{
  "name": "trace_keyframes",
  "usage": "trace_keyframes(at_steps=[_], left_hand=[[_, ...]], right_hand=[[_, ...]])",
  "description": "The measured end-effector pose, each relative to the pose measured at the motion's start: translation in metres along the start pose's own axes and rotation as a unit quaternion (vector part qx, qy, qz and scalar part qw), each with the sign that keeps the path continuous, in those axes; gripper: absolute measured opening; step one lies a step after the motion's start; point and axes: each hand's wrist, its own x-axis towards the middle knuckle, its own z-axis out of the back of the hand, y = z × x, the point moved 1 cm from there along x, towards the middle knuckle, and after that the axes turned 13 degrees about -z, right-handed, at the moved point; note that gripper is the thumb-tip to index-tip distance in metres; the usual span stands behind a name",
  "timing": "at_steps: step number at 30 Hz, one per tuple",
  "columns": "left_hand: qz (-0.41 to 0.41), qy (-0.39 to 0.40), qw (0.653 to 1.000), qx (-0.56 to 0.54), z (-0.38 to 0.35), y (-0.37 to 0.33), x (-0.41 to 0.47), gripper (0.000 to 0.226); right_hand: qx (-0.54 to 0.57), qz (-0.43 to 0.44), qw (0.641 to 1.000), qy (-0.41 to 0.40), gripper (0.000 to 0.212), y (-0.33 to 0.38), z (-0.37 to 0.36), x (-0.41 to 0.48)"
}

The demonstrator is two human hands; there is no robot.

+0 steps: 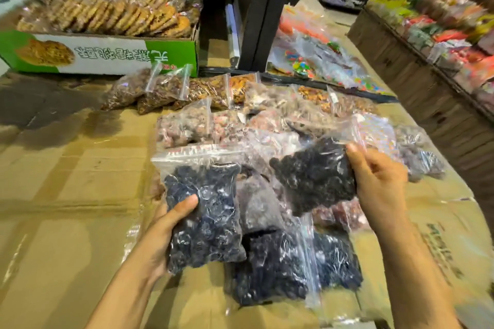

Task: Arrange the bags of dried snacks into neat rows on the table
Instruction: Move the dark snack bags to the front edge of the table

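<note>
black shelf post – centre back | stocked shelves – right

Warm indoor light, glare on plastic, blurred, warped edges.

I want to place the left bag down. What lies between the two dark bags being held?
In the head view, between the left hand's bag and the right hand's bag lies a greyish-dark snack bag on the pile, not bare cardboard.
</note>
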Motion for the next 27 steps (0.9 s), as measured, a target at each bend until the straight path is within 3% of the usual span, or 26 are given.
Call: trace_keyframes(at_steps=[4,7,9,11,15,19,20,22,24,27], left_hand=[[0.003,0.042,0.996,0.083,0.012,0.015,-0.026,0.115],[0.008,0.152,0.958,0.242,0.021,0.016,-0.038,0.110],[0.051,0.224,0.902,0.365,0.028,0.020,-0.038,0.094],[0.058,0.253,0.834,0.487,0.027,0.027,-0.036,0.094],[-0.066,0.159,0.780,0.602,0.009,0.034,-0.052,0.109],[-0.097,0.147,0.609,0.773,-0.011,0.076,-0.088,0.138],[-0.121,0.133,0.593,0.784,-0.013,0.084,-0.094,0.140],[-0.174,0.098,0.613,0.765,-0.010,0.088,-0.095,0.131],[-0.208,0.111,0.635,0.735,0.003,0.083,-0.087,0.117],[-0.233,0.185,0.613,0.732,0.017,0.074,-0.078,0.108]], right_hand=[[0.029,-0.036,0.999,-0.006,0.038,-0.025,0.026,-0.036],[0.044,-0.053,0.998,-0.011,0.053,-0.048,0.043,-0.063],[0.034,-0.059,0.998,-0.018,0.061,-0.061,0.053,-0.079],[0.021,-0.050,0.998,-0.015,0.064,-0.064,0.061,-0.097],[-0.011,-0.070,0.997,-0.013,0.051,-0.059,0.083,-0.145],[-0.023,-0.118,0.992,-0.033,0.052,-0.068,0.112,-0.193],[-0.022,-0.133,0.990,-0.040,0.050,-0.071,0.120,-0.203],[-0.028,-0.152,0.987,-0.052,0.046,-0.075,0.134,-0.220],[-0.039,-0.172,0.982,-0.064,0.038,-0.081,0.145,-0.234],[-0.059,-0.208,0.972,-0.087,0.045,-0.092,0.156,-0.250]])
